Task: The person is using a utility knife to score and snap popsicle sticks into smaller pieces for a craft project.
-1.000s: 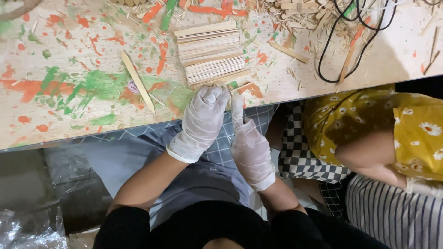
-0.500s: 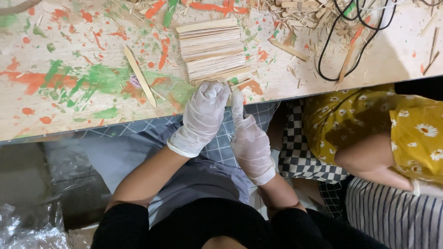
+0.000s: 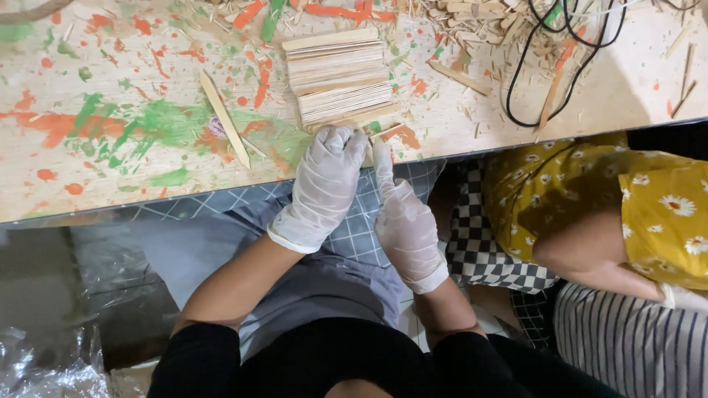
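Resting at frame centre beside the stick stack [image 3: 339,77], the gloved left hand [image 3: 322,188] is curling half-closed while the right hand [image 3: 404,221] is pinching a thin stick [image 3: 385,133], a black cable [image 3: 549,66] looping upper right.

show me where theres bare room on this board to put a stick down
Freest patch: the paint-smeared board left of the loose slanted stick. Another bare strip lies right of the black cable. It is crowded at the stick stack, where the left hand and right hand meet, and among the scraps.

Stack of flat pale wooden sticks [image 3: 339,77] lies on paint-splattered table, neatly aligned; 1 thin stick [image 3: 385,133] at near edge, angled.
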